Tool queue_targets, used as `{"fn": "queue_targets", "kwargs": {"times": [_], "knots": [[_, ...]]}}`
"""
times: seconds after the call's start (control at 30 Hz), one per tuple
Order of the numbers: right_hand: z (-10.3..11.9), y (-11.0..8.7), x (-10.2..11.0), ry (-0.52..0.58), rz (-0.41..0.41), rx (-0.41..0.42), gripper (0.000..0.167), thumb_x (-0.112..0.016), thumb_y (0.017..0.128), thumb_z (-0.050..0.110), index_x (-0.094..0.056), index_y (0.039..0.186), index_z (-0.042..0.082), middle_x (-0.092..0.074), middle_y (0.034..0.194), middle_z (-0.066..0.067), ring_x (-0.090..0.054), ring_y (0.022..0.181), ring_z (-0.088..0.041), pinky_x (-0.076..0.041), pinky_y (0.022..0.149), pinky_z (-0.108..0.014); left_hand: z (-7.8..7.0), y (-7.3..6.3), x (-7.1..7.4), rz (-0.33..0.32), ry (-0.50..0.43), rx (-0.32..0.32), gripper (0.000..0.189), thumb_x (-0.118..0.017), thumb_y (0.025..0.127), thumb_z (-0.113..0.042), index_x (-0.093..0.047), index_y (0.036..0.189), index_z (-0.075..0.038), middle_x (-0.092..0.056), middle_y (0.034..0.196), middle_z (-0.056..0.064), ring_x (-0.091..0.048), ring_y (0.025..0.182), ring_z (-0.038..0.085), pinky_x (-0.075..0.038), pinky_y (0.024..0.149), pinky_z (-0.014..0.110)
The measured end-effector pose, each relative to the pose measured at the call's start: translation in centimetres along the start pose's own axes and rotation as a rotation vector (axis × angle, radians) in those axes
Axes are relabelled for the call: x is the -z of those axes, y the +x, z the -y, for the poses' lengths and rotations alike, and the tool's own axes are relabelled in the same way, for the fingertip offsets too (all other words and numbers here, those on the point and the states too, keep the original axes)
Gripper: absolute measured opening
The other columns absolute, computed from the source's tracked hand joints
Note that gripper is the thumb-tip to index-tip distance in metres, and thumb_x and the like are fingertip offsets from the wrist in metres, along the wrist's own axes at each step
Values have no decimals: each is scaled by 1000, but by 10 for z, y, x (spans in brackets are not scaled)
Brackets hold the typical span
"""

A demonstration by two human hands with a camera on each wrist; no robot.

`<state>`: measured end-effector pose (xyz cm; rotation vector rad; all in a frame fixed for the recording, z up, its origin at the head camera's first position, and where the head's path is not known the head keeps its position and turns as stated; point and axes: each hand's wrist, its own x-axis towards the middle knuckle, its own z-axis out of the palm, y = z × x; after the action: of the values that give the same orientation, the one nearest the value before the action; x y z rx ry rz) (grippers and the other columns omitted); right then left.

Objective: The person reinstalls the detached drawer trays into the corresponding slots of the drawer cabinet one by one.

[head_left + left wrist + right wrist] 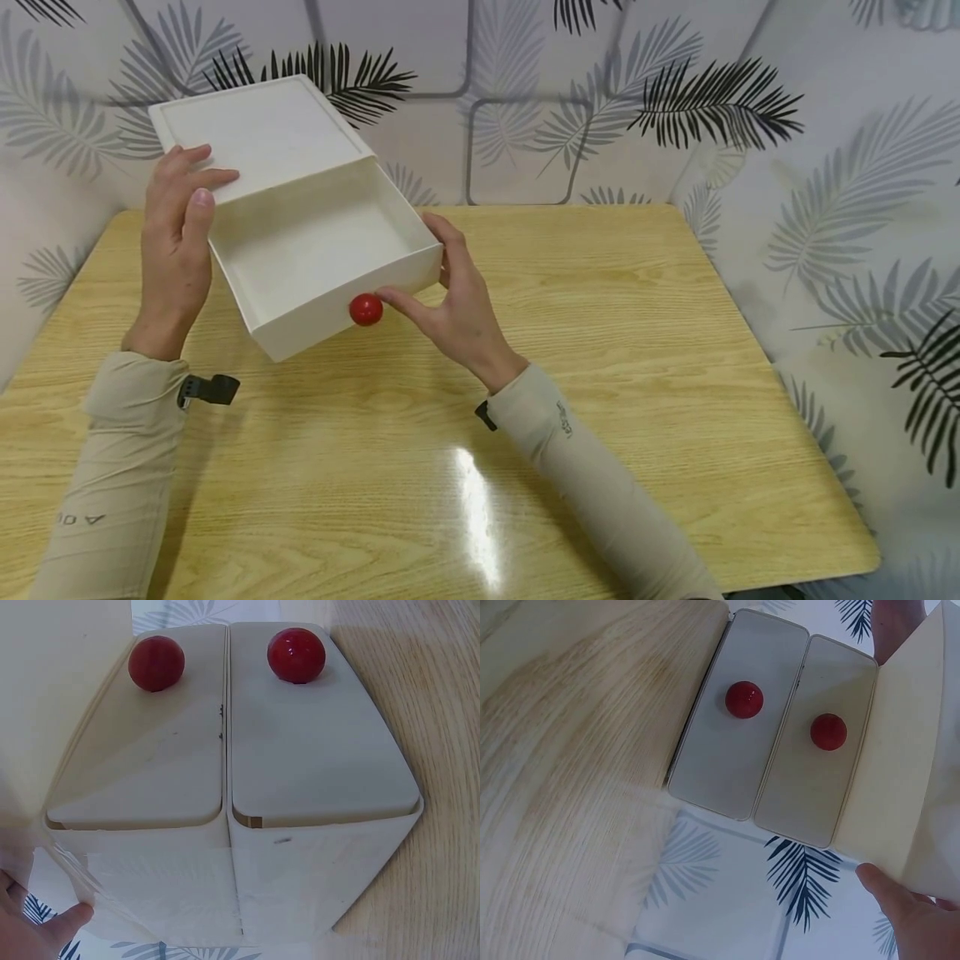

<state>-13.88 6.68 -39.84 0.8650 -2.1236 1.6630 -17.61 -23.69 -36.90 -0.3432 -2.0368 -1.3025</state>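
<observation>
A white drawer cabinet (258, 129) stands at the back left of the table. Its top drawer (318, 320) is pulled out, and bare white floor shows inside. The drawer's front carries a round red knob (366, 309). My right hand (467, 321) grips the front right corner of this drawer, thumb on the front beside the knob, fingers round the side. Against the cabinet's left side is my left hand (177, 237), with fingers extended onto the top. Both wrist views show two closed drawers below, one with a shiny red knob (296, 655), the other with a darker red knob (156, 664).
Under the cabinet is a wood-grain table (637, 375), bright with a light reflection near its front. A wall (525, 50) with a leaf pattern rises right behind it. Dark straps (210, 389) sit at the cuffs of both sleeves.
</observation>
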Motion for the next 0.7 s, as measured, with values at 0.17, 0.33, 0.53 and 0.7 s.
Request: {"fn": "queue_targets", "kwargs": {"times": [0.17,0.33,0.53,0.7], "knots": [[0,2,-2,16,-3,-56,91,-86,85,13,-32,158,9,-47,153,-12,-57,127,-25,-56,106,-31,0,-1,0,4,2,5,46,-42,104,-28,-70,126,2,-53,155,11,-30,157,16,-13,130,31],[-1,4,-4,19,-10,-79,91,-86,85,14,-33,159,10,-48,153,-11,-58,127,-25,-55,107,-30,-3,0,1,4,0,4,47,-41,104,-28,-69,126,2,-52,155,12,-30,157,16,-12,130,31],[-1,5,-5,26,-14,-84,90,-86,85,14,-34,158,11,-48,152,-11,-57,128,-25,-54,108,-31,0,0,1,7,-7,7,47,-41,104,-28,-69,126,2,-52,155,11,-29,157,15,-12,130,31],[0,7,-7,13,-24,-86,89,-85,86,16,-34,158,11,-49,152,-10,-57,129,-25,-53,110,-30,5,0,1,7,5,5,47,-41,104,-29,-69,126,2,-52,156,10,-29,157,14,-12,130,32]]}}
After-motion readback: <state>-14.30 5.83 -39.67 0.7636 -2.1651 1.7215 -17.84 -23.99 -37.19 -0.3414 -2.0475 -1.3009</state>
